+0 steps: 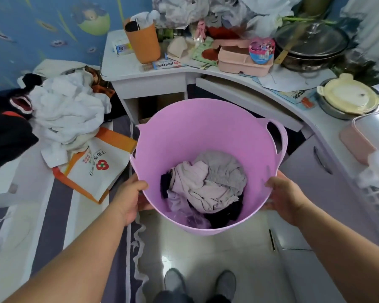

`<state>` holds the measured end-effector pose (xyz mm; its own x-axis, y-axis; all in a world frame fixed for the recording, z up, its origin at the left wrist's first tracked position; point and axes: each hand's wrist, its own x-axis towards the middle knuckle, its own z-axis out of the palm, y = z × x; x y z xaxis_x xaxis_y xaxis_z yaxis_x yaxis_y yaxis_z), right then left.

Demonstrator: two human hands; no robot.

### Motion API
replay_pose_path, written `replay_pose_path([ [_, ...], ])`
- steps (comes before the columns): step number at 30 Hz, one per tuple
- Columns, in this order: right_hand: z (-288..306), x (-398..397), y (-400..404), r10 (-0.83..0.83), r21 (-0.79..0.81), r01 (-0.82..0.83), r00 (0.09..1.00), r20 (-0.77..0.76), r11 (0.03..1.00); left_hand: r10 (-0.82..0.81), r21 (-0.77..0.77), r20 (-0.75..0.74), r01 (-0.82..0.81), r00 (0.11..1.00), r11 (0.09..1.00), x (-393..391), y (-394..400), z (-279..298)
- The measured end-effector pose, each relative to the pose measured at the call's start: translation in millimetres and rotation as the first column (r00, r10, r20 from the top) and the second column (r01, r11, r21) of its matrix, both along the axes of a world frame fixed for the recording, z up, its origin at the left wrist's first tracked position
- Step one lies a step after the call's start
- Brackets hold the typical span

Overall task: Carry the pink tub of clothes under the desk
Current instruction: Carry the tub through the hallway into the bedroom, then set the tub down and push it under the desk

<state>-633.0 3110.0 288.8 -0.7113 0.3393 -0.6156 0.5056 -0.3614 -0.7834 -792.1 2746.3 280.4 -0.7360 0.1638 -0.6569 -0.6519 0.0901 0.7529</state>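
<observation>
The person holds the pink tub (206,136) in the air in front of them, above the pale tiled floor (206,254) and above their own two grey shoes (175,281). The left hand (129,200) is closed on the tub's near left rim, thumb over the edge and fingers wrapped under the outside wall. The right hand (282,197) grips the near right rim in the same way, thumb on top and fingers hidden behind the wall. The tub tilts slightly toward the camera, so its inside shows fully. At the bottom lie the clothes (208,189): a crumpled pale lilac piece on top, a grey one behind it, and dark fabric along the left edge and lower right. One loop handle (279,136) stands out at the tub's far right rim.

The tub hangs just in front of the white table (149,73), with the dark opening under the table directly behind its far rim. The table top is crowded: an orange cup (143,43) with items standing in it, a pink lunch box (243,60), a lidded steel pot (313,44), and a cream bear-eared lid (348,95) on a metal bowl. To the left, on the bed (15,193), sits a pile of white clothing (68,110) beside a dark garment, with a white and orange bag (96,162) lying half under the pile.
</observation>
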Motion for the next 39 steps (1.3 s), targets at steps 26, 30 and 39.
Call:
replay_pose_path([
  [26, -157, -130, 38, -0.19, -0.014, 0.195, 0.967, 0.171, 0.981, -0.169, 0.014, 0.129, 0.168, 0.977, 0.986, -177, 66, -186],
  [30, -201, -140, 61, -0.268, -0.002, 0.275, 0.94, 0.211, 0.962, -0.163, 0.004, 0.138, 0.164, 0.977, 0.987, -187, 87, -222],
  [39, -301, -182, 131, -0.297, -0.008, 0.306, 0.93, 0.217, 0.952, -0.174, -0.012, 0.119, 0.177, 0.977, 0.984, -213, 156, -326],
])
